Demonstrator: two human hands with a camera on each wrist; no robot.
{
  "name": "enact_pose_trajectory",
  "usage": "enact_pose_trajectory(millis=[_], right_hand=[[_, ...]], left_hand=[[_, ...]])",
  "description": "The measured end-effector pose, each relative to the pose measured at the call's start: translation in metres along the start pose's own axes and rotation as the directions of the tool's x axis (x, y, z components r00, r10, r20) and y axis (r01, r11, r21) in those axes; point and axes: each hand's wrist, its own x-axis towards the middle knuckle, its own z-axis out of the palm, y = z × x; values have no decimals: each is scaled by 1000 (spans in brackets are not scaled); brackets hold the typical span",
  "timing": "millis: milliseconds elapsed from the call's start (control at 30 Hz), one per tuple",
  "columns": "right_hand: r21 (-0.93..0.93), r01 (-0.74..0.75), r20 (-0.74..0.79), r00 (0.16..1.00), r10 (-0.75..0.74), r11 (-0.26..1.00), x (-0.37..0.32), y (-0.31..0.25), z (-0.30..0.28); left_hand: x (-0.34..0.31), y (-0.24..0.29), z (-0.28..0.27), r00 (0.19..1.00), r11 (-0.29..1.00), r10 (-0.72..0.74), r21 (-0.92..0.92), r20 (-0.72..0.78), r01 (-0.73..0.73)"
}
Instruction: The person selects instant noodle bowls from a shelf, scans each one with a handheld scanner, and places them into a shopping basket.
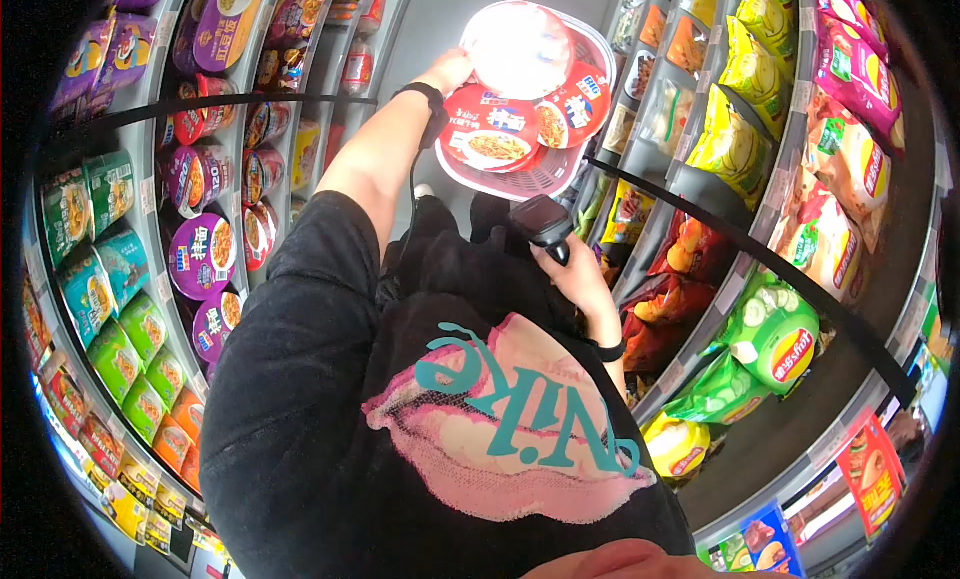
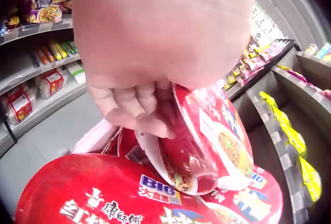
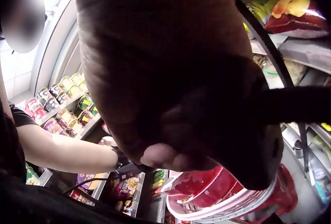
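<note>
My left hand [image 1: 450,71] grips the rim of a red instant noodle tub [image 2: 209,141], fingers curled over its edge in the left wrist view. In the head view glare washes out this tub's pale top [image 1: 520,51]. Two more noodle tubs, one on the left [image 1: 487,131] and one on the right [image 1: 575,104], lie lids up beside it in a pink plastic basket [image 1: 500,186]. Close to my body, my right hand [image 1: 575,274] holds a black handheld scanner [image 1: 540,219] by its handle, with the broad head toward the basket. Shadow darkens this hand in the right wrist view.
Shelves of noodle tubs [image 1: 203,257] rise on the left. Bags of chips [image 1: 775,344] fill the right shelves. A black strap [image 1: 740,234] crosses the right shelving, another [image 1: 225,101] the left. Grey floor [image 1: 440,29] shows beyond the basket.
</note>
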Motion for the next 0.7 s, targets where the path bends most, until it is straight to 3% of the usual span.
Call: enact_pose_trajectory(millis=[67,100,167,233,300,367,400,433,500,533,700], right_hand=[[-6,-5,1,1000,5,1000,1,0,-1],[-7,11,-7,1000,-11,1000,1,-3,-2],[-18,44,-4,999,-44,999,3,-11,-3],[-33,74,-18,997,-75,997,7,-19,-2],[-70,66,3,998,-66,995,13,-16,3],[-63,270,-52,961,-273,961,21,-4,12],[-54,295,-25,955,-297,954,20,-11,13],[-62,307,-3,951,-308,950,20,-16,18],[-104,468,-10,882,-471,878,19,-26,30],[-129,291,139,952,-273,948,14,-40,28],[-139,417,307,881,-361,898,12,-52,66]], left_hand=[[-43,34,4,998,986,52,158,-26,-47],[-42,24,7,998,987,50,154,-31,-45],[-36,0,9,959,912,265,350,-103,-214],[-86,16,7,967,952,243,208,-75,-223],[-111,8,0,919,900,386,253,-83,-355],[-152,7,-8,918,891,392,279,-70,-359],[-172,9,-14,917,877,397,308,-32,-369],[-188,7,-21,950,872,310,390,26,-295],[-207,-22,-31,942,818,336,488,24,-305],[-221,-35,-33,926,818,378,462,18,-343],[-293,-78,-44,958,869,286,430,-29,-246]])
